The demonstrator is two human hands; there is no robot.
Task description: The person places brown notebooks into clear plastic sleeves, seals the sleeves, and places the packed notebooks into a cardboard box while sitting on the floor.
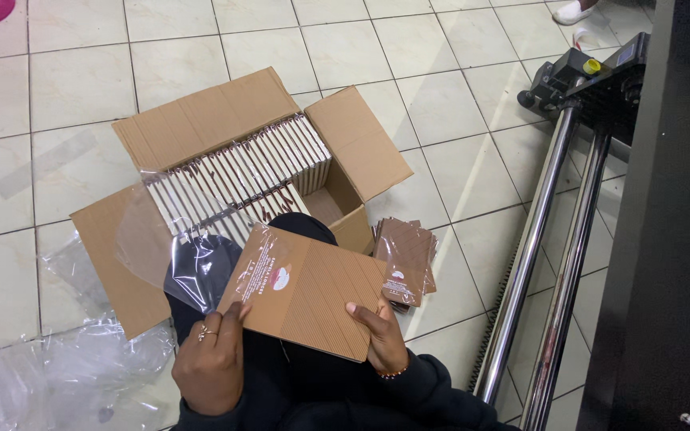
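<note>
Two hands grip one flat brown ribbed cardboard packet (307, 291) over the lap: left hand (211, 359) fingers pinching its lower-left corner, right hand (382, 335) fingers curled round its lower edge. A clear plastic sleeve (173, 251) trails off its end. Beyond, one open cardboard carton (201, 128) holds rows too tight to count; one small stack of brown packets (406, 259) lies alongside, half hidden
</note>
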